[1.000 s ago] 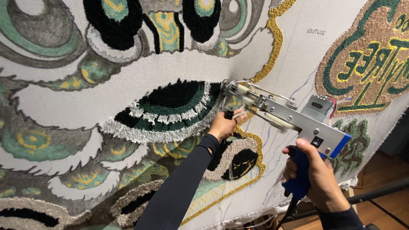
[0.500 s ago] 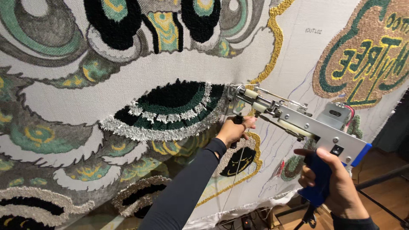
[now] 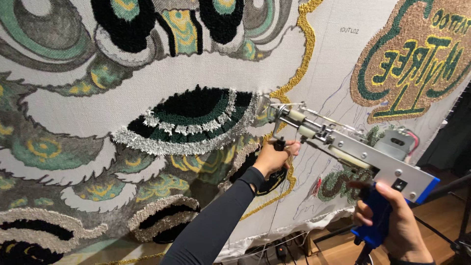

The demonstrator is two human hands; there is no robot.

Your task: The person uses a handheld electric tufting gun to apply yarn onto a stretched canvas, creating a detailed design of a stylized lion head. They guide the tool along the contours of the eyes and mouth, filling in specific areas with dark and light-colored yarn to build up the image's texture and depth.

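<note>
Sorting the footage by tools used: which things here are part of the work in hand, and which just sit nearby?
In use:
left hand on the front grip
right hand on the blue handle
tufting gun
stretched cloth

Nearby:
round tufted patch
cables below
wooden floor

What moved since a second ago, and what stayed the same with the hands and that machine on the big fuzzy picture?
The tufting gun slid a little left along the cloth, its tip now at the edge of the black and green tufted patch. The left hand went along with it. The right hand sits lower in the view. Nothing was picked up or let go: the left hand keeps the front grip, the right the blue handle.
</note>
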